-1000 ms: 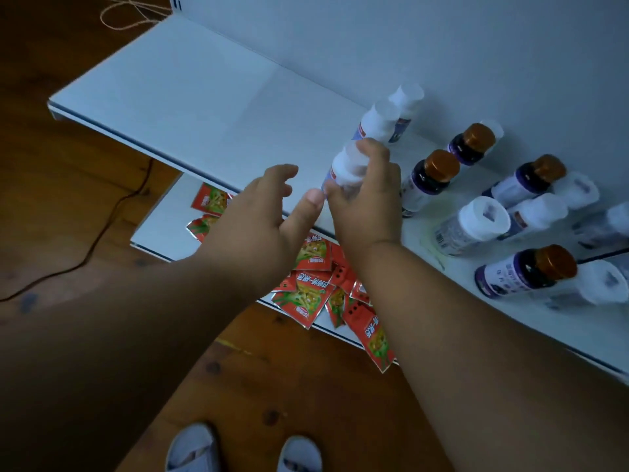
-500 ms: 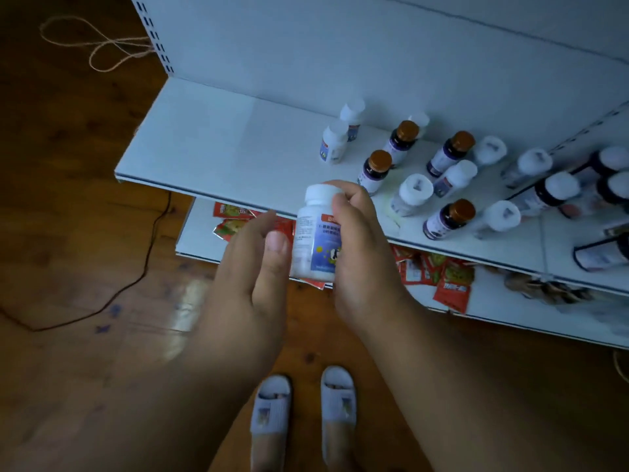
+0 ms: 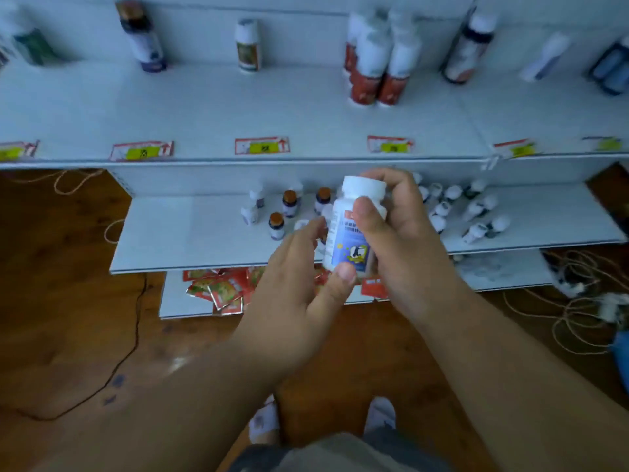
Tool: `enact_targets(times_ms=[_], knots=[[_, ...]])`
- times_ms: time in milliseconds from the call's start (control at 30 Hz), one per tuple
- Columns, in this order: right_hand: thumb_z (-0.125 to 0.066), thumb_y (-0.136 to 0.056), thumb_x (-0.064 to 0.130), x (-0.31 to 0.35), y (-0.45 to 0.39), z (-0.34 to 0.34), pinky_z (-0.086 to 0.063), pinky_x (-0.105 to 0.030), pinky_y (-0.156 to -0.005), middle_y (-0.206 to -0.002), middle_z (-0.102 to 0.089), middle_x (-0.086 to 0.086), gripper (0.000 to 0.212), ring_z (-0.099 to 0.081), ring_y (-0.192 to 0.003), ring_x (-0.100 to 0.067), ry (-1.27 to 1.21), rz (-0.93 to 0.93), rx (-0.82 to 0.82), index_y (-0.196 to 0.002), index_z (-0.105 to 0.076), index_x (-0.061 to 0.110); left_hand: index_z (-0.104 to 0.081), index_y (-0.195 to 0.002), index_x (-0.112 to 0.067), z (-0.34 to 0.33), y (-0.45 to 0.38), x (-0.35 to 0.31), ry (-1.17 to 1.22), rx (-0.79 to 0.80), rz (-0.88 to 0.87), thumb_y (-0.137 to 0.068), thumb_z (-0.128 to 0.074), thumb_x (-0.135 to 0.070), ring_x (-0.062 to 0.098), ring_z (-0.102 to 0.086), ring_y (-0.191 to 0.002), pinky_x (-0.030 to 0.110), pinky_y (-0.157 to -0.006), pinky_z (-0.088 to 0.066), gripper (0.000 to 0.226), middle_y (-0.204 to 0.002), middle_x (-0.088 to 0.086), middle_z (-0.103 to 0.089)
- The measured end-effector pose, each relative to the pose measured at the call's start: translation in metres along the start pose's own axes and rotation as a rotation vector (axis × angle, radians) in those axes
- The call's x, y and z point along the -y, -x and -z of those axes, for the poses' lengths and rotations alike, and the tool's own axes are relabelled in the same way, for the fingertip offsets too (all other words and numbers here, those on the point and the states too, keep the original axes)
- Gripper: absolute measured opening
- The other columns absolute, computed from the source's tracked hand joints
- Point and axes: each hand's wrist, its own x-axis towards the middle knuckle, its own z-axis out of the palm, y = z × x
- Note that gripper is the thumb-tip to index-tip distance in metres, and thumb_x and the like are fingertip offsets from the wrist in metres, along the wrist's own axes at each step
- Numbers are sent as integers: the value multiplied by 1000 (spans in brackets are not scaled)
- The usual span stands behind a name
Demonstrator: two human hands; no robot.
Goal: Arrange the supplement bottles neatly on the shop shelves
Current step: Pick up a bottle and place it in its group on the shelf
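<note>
A white supplement bottle (image 3: 347, 238) with a blue label and white cap is held upright in front of the shelves. My right hand (image 3: 401, 240) grips it around the cap and body. My left hand (image 3: 299, 284) touches its lower edge with thumb and fingertips. Behind it, the middle shelf (image 3: 190, 233) carries several small bottles, some with brown caps (image 3: 276, 225), others with white caps lying tipped (image 3: 476, 229). On the upper shelf (image 3: 238, 110) stand taller bottles, among them a red-and-white pair (image 3: 381, 63).
Price tags (image 3: 262, 145) line the upper shelf's front edge. Red sachets (image 3: 218, 289) lie piled on the bottom shelf. A dark cable (image 3: 132, 345) and loops of twine (image 3: 571, 321) trail over the wooden floor. My slippered feet (image 3: 379, 415) stand below.
The view has tilted upward, so the upper shelf now shows. Both hands have lifted the white bottle off the middle shelf and raised it in front of the shelves.
</note>
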Motion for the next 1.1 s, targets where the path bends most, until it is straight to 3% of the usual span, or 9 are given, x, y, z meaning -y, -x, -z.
enact_targets(times_ms=[233, 367, 467, 567, 700, 867, 967, 1100], knots=[[-60, -90, 35, 79, 38, 122, -51, -19, -59, -88, -61, 11, 24, -59, -75, -8, 19, 169, -114, -112, -50, 33, -28, -151, -29, -71, -37, -118, -121, 80, -218, -83, -22, -82, 4, -34, -137, 42, -110, -36, 85, -149, -15, -38], [-61, -89, 38, 110, 40, 211, -55, -27, -73, -103, -62, 3, 25, -63, -88, -11, 121, 225, -123, -111, -52, 43, -24, -150, -35, -131, -70, -174, -165, 22, -309, -85, -27, -78, -5, -30, -134, 24, -107, -29, 78, -149, -19, -34], [-60, -93, 42, 133, 43, 273, -54, -22, -65, -111, -60, -7, 27, -65, -86, -13, 183, 257, -142, -117, -48, 39, -17, -152, -35, -177, -95, -210, -210, 22, -351, -87, -33, -76, -10, -28, -126, 14, -98, -23, 78, -147, -19, -32], [-58, -84, 45, 135, 47, 316, -52, -21, -54, -111, -59, -6, 34, -67, -84, -13, 175, 196, -164, -116, -47, 41, -17, -152, -34, -213, -109, -230, -292, 65, -333, -85, -33, -78, -4, -30, -127, 19, -98, -24, 82, -152, -14, -31], [-62, -82, 45, 135, 8, 355, -56, -28, -72, -108, -60, -3, 37, -66, -89, -11, 167, 186, -176, -117, -50, 37, -22, -150, -35, -234, -148, -240, -306, 64, -339, -86, -37, -75, -5, -30, -125, 25, -101, -29, 76, -148, -15, -35], [-63, -88, 43, 134, -54, 405, -57, -24, -72, -106, -65, 1, 31, -67, -87, -4, 280, 143, -372, -115, -49, 37, -26, -151, -28, -258, -242, -246, -387, 156, -400, -80, -30, -78, 9, -35, -132, 25, -104, -27, 87, -149, -6, -38], [-64, -92, 39, 132, -77, 439, -57, -31, -79, -103, -64, 10, 26, -67, -89, -6, 379, 49, -462, -111, -47, 44, -24, -152, -28, -280, -281, -252, -407, 240, -393, -76, -26, -82, 12, -32, -136, 25, -106, -25, 93, -153, -5, -34], [-66, -92, 37, 143, -113, 481, -56, -37, -89, -109, -64, 5, 35, -66, -95, -10, 426, 58, -510, -120, -46, 37, -22, -152, -28, -303, -332, -266, -434, 281, -400, -80, -28, -84, 15, -31, -138, 34, -113, -26, 91, -154, -4, -33]])
